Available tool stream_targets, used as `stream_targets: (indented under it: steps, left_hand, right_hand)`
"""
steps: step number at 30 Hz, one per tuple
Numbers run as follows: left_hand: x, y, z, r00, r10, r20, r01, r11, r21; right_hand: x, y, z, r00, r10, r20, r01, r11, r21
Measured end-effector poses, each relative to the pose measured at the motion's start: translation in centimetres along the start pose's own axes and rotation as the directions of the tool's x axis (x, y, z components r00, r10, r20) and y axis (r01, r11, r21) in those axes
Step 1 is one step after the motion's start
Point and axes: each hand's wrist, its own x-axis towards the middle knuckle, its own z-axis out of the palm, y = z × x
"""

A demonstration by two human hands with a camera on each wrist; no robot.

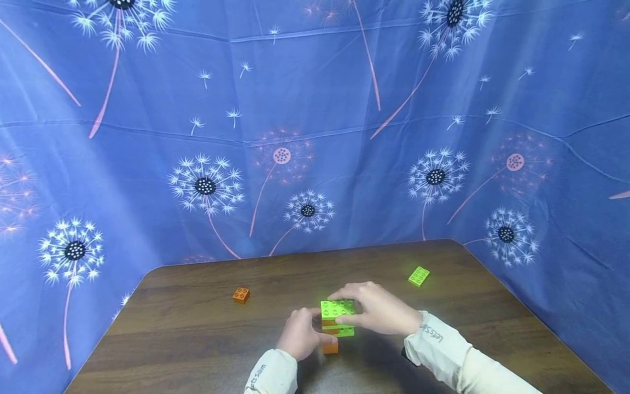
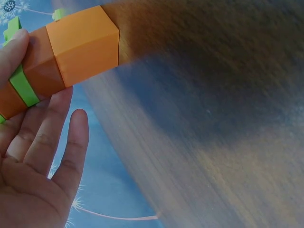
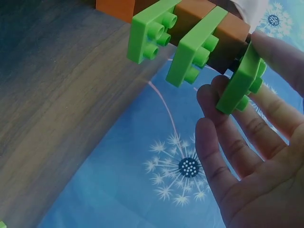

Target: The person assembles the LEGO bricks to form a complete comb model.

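Observation:
A tower of orange blocks and thin green plates (image 3: pixel 197 47) stands on the table in front of me. Its lowest orange block (image 2: pixel 85 45) shows below my left hand (image 1: pixel 299 335), which grips the tower from the left side, thumb in front and fingers behind. My right hand (image 1: pixel 379 309) pinches the topmost green plate (image 1: pixel 331 310) between thumb and fingers. That plate (image 3: pixel 242 83) sits at the tower's top, with a dark gap beside the orange block under it in the right wrist view. The green plates stick out sideways past the orange blocks, studs showing.
A loose orange block (image 1: pixel 240 295) lies to the left on the brown wooden table (image 1: pixel 187 328). Farther back on the right lies a green plate (image 1: pixel 419 276). Blue cloth (image 1: pixel 334 109) with a dandelion print hangs behind the table and along its sides.

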Motion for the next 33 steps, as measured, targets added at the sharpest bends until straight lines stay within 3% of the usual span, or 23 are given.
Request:
stream_targets:
  steps: [7,16,28,33]
  left_hand:
    - [-0.4,-0.4,-0.1,1.0,0.018,-0.019,-0.017,1.0,0.024]
    - [-0.5,-0.6,-0.2,1.0,-0.007,-0.011,0.007,1.0,0.015]
    - [-0.4,-0.5,-0.3,1.0,-0.028,0.002,0.028,1.0,0.01]
    - [0.2,-0.3,0.1,1.0,0.006,-0.009,-0.006,1.0,0.027]
  right_hand:
    - [0.6,-0.1,0.4,0.999,-0.019,0.039,0.018,0.999,0.028]
    - [1.4,-0.2,-0.3,0.997,-0.034,0.075,0.037,0.999,-0.035]
    - [2.4,-1.0,-0.9,0.99,0.062,0.124,-0.059,0.998,-0.032]
    - [2.2,-1.3,-1.5,0.988,0.11,0.106,-0.101,0.992,-0.079]
